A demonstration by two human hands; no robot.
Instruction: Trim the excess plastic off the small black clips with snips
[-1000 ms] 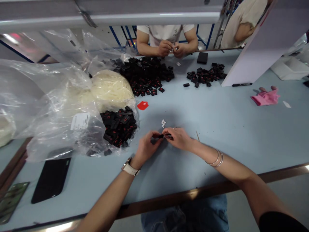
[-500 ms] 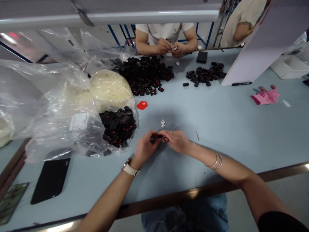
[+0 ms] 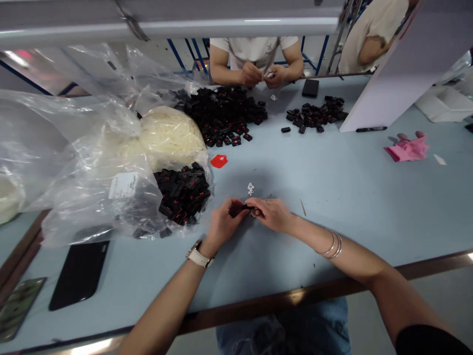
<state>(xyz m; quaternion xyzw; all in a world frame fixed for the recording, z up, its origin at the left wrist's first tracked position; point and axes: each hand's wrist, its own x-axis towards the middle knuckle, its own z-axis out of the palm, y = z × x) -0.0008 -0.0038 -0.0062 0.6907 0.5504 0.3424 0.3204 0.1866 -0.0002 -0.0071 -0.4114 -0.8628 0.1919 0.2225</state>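
Note:
Both hands meet over the table at the middle of the view. My left hand (image 3: 226, 221) is closed, its thumb and fingers pinching a small black plastic part (image 3: 247, 207). From the other side my right hand (image 3: 274, 215) touches the same part with closed fingertips, which hide most of it. Whether the right fingers also hold a tiny piece, I cannot tell. Just beyond the hands lies a small heap of white pieces (image 3: 251, 188). To the left, black parts with red marks (image 3: 184, 192) spill from the mouth of a clear plastic bag (image 3: 92, 207).
A red tag (image 3: 219, 161) lies beyond the hands. Farther back are a large black pile (image 3: 225, 113) and a smaller one (image 3: 318, 116). A co-worker's hands (image 3: 262, 75) work opposite. A white partition (image 3: 384, 74), pink glove (image 3: 408, 147) and pen (image 3: 371, 129) are to the right.
The hands stay in nearly the same place, with the fingers slightly shifted around the black part. The whole view has moved a little. The co-worker's hands have shifted slightly.

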